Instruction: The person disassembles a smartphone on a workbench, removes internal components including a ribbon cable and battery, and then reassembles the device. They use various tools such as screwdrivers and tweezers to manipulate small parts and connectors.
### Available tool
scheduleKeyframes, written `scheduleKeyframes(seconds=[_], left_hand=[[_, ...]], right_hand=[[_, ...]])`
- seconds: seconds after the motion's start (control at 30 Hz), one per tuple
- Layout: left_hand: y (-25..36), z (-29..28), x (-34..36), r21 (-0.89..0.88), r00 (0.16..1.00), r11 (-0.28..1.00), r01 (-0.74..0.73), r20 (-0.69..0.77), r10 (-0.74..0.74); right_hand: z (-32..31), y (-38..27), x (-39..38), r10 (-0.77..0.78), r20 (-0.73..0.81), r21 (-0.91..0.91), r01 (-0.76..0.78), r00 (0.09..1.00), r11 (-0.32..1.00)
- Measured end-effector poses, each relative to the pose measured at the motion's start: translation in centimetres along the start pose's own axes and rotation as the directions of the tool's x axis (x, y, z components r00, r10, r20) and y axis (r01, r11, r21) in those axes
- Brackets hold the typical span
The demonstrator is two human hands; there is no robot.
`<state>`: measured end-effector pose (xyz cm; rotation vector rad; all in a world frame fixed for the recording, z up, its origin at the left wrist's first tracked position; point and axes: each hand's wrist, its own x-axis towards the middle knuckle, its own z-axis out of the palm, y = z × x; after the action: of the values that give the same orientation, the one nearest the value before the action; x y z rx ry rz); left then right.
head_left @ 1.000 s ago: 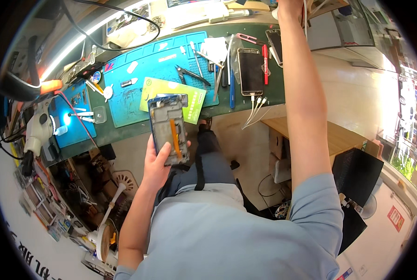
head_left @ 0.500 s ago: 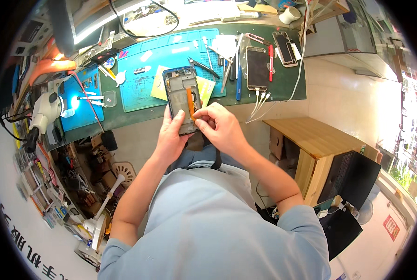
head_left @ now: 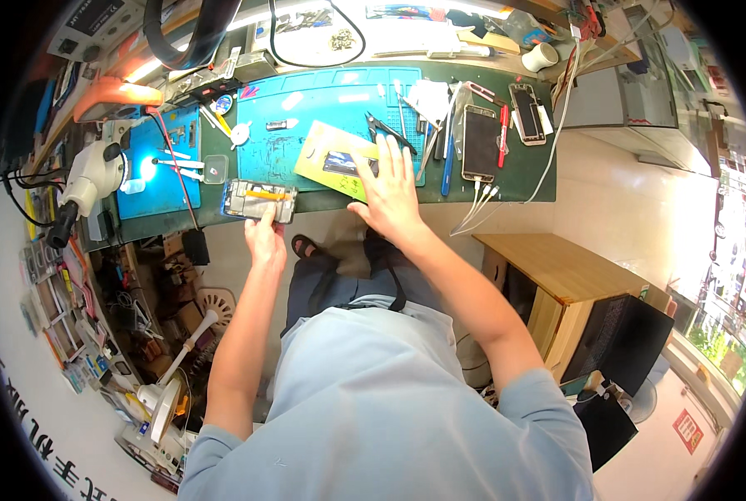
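Observation:
My left hand point(head_left: 264, 238) grips an opened phone chassis point(head_left: 239, 202) with an orange flex strip point(head_left: 263, 195), held near the mat's front edge. My right hand point(head_left: 390, 188), fingers spread, is over a yellow-green card or packet point(head_left: 323, 146). A small dark rectangle point(head_left: 340, 162) shows on the card beside those fingers; I cannot tell whether it is printed or lying there. Dark pliers point(head_left: 377, 127) rest just beyond my fingertips on the blue mat point(head_left: 285, 88).
A white microscope point(head_left: 98, 175) and a lit smaller mat point(head_left: 173, 196) are at the left. To the right lie two phones point(head_left: 479, 146) point(head_left: 527, 117), white cables point(head_left: 476, 196) and a red pen point(head_left: 503, 138). A wooden desk point(head_left: 556, 259) stands below right.
My right hand came down from the upper right to the chassis, then moved up onto the card, fingers spreading. My left hand carried the chassis leftward and turned it sideways.

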<state>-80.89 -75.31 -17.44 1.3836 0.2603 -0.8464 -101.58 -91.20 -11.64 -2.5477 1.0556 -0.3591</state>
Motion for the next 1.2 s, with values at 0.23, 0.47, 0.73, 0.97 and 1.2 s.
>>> scheduleKeyframes(seconds=[0.23,0.47,0.73,0.97,1.2], left_hand=[[-1.9,2.8,2.2,-0.007,0.999,1.0,0.014,-0.043,-0.014],[0.9,1.5,1.6,0.347,0.979,0.919,0.188,0.007,-0.203],[4.5,1.2,1.3,0.883,0.96,0.436,-0.174,0.25,-0.124],[6.6,5.0,2.6,0.43,0.34,-0.325,-0.842,0.892,0.297],[5.2,4.0,6.4,0.232,0.182,-0.255,-0.938,0.962,0.205]], right_hand=[[1.8,1.0,1.8,-0.041,0.191,-0.136,0.068,0.981,0.988],[-1.7,4.2,4.2,0.136,-0.097,-0.175,-0.152,0.986,0.973],[-1.9,11.2,6.8,0.322,-0.128,-0.269,-0.346,0.938,0.899],[-1.5,9.7,5.6,0.118,-0.412,-0.187,-0.211,0.904,0.959],[0.1,6.8,-1.3,0.438,-0.496,-0.056,-0.531,0.75,0.846]])
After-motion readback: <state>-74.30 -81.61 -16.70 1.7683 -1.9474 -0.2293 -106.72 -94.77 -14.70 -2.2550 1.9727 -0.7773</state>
